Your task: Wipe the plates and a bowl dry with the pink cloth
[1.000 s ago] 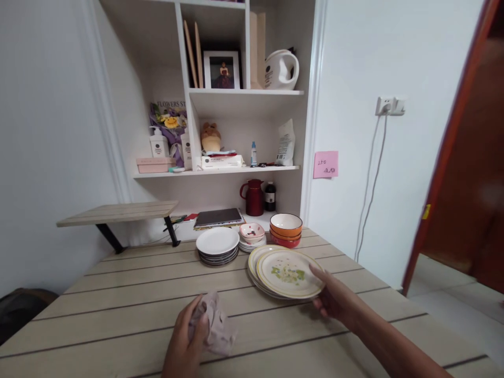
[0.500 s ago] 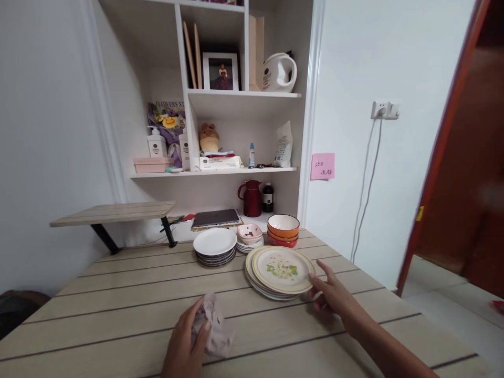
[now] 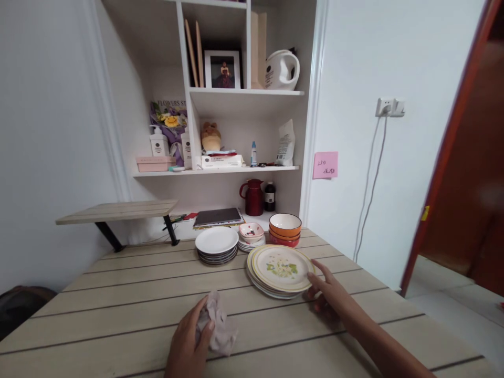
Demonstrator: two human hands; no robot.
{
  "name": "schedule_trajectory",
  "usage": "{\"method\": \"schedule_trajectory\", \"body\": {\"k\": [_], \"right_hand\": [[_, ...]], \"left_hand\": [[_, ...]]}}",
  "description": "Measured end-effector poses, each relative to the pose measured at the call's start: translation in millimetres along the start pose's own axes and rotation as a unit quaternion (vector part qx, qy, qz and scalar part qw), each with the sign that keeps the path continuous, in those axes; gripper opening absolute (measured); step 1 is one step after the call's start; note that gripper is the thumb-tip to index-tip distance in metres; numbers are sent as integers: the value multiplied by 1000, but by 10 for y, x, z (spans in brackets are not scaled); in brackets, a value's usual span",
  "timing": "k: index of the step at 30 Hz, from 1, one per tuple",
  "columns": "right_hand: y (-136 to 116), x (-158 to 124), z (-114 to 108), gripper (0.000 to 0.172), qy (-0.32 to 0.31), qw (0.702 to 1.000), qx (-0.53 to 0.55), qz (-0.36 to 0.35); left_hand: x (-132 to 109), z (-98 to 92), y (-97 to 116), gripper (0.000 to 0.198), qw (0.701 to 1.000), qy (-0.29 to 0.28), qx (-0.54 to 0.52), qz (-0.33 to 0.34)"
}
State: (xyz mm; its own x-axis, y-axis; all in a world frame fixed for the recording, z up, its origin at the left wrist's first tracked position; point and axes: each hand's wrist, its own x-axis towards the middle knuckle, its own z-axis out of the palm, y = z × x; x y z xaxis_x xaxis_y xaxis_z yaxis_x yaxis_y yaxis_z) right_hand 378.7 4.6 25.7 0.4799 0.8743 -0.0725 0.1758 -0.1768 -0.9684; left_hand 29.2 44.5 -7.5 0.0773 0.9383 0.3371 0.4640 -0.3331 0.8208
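My left hand is closed around a crumpled greyish-pink cloth, just above the table's near part. My right hand is at the right edge of a stack of cream plates with yellow rims. Its fingers lie on and around the rim of the top floral plate, which bears a green and blue flower print. Contact beneath the rim is hidden. The plates in this stack sit slightly out of line. Behind it are a stack of white-topped plates, a small pink-patterned bowl on small dishes, and stacked orange and red bowls.
The wood-plank table reaches a white shelf unit. A laptop, dark red jug and dark bottle stand at the back. A raised wooden ledge is at left. A cable hangs from the wall socket.
The view has shifted slightly. My right index finger, raised earlier, now lies lower against the plate's rim. My left hand keeps its hold on the cloth.
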Motion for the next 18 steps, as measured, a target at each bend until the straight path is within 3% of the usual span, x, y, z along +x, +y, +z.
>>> {"method": "schedule_trajectory", "body": {"k": [11,15,18], "right_hand": [[119,144,180,69,39,989,-134,-49],[103,4,179,79,91,982,-135,-99],[67,-246,325,81,115,975,-118,-146]], "left_hand": [[-7,2,2,59,1000,-5,6,4],[-9,19,-25,62,999,36,-29,-20],[-11,26,-53,67,995,64,-62,-49]]}}
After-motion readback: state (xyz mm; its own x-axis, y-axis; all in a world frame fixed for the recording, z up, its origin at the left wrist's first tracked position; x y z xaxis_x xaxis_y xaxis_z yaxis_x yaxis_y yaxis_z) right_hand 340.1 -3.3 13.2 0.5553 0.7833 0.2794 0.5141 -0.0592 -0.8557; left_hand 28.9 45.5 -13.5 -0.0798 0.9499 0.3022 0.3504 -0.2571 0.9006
